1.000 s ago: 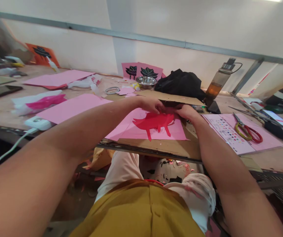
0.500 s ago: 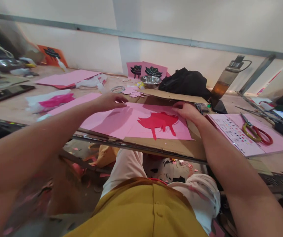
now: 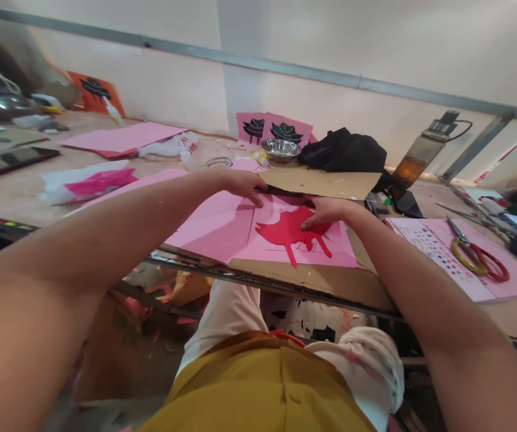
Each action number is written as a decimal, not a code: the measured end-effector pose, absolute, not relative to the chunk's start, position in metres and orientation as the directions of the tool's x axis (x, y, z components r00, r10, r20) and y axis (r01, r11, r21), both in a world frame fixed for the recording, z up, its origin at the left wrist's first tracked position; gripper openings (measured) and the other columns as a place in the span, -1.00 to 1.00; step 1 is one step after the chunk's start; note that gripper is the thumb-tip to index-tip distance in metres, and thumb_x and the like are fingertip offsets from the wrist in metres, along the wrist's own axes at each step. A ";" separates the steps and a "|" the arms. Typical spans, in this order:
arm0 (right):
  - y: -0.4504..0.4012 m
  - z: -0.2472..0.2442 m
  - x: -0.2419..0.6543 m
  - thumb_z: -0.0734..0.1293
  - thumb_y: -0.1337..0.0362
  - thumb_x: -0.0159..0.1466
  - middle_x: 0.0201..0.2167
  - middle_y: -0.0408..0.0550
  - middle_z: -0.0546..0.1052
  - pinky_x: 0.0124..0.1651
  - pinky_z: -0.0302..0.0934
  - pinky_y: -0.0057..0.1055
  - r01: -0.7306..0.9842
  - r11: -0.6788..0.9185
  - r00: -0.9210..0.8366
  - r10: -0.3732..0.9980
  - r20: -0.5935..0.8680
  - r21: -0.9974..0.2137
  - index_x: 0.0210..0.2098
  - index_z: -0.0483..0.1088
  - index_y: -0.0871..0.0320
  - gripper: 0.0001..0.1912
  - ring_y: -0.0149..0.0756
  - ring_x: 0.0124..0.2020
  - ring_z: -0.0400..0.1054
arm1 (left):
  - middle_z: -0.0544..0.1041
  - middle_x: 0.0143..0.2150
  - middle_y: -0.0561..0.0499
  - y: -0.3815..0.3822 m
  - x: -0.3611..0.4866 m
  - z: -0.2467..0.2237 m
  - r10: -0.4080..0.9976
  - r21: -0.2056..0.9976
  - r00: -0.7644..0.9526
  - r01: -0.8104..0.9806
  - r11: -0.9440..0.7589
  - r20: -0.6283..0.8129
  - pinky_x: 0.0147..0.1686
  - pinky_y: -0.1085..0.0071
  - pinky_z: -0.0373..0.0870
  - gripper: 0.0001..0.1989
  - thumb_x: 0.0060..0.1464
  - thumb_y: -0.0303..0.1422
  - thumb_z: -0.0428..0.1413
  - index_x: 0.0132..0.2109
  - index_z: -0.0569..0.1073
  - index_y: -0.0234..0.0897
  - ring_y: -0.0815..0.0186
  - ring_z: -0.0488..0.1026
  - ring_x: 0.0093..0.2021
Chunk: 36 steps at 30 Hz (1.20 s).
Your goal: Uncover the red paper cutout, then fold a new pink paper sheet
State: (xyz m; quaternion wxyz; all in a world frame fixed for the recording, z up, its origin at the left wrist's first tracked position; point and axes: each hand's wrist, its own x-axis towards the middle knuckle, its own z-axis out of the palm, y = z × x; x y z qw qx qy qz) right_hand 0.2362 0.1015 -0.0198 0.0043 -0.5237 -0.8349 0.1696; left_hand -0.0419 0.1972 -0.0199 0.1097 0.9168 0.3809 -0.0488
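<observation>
Quite cluttered tabletop (image 3: 10, 195) — red cutout (image 3: 290, 229), pink paper (image 3: 222, 221), white wall (image 3: 321, 36)

Arms (image 3: 123, 231) fwd, fingers (image 3: 257, 198) sl. bent

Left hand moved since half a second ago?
Yes. Judged against the steel bowl, the left hand has shifted rightward, closer to the red paper cutout.

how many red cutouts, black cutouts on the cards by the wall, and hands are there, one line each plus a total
red cutout: 1
black cutouts: 3
hands: 2 (left hand, right hand)
total: 6
</observation>
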 end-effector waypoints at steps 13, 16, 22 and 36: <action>0.092 -0.007 0.259 0.57 0.36 0.06 -0.16 -0.01 0.70 -0.17 0.52 -0.23 0.553 -0.068 -0.125 0.979 -0.163 -0.830 -0.15 0.56 0.10 -0.65 -0.10 -0.22 0.60 | 0.53 0.27 -0.21 0.182 -0.018 -0.031 0.707 0.134 0.691 0.723 -0.678 -0.154 0.17 0.27 0.37 -0.20 0.21 0.22 0.00 0.37 0.41 -0.21 0.00 0.48 0.20; 0.089 -0.004 0.277 0.55 0.43 0.04 -0.08 0.01 0.69 -0.08 0.55 -0.15 0.317 -0.064 0.021 0.998 -0.061 -0.946 -0.05 0.54 0.07 -0.53 -0.09 -0.17 0.61 | 0.56 0.23 -0.19 0.183 -0.005 -0.033 0.674 0.124 0.723 0.690 -0.713 -0.149 0.17 0.23 0.37 -0.23 0.05 0.21 0.17 0.25 0.53 -0.19 -0.05 0.49 0.17; 0.086 -0.003 0.292 0.53 0.46 0.07 -0.07 -0.01 0.69 0.01 0.54 -0.23 0.216 0.003 0.141 0.989 0.034 -0.976 -0.04 0.53 0.06 -0.54 -0.12 -0.08 0.61 | 0.43 0.41 -0.10 0.197 0.021 -0.034 0.609 0.165 0.786 0.617 -0.769 -0.102 0.32 0.22 0.26 0.04 -0.18 0.15 0.33 0.43 0.35 -0.11 -0.08 0.35 0.33; 0.077 -0.005 0.327 0.34 0.38 0.42 -0.26 0.19 0.69 0.01 0.47 -0.19 0.306 -0.109 0.238 0.971 -0.035 -0.946 -0.07 0.56 0.36 -0.81 -0.14 -0.14 0.62 | 0.69 0.03 0.10 0.194 -0.010 -0.020 0.571 0.485 0.811 0.554 -0.676 -0.130 0.09 0.34 0.45 -0.49 -0.12 -0.01 0.28 0.01 0.69 -0.03 0.08 0.58 0.06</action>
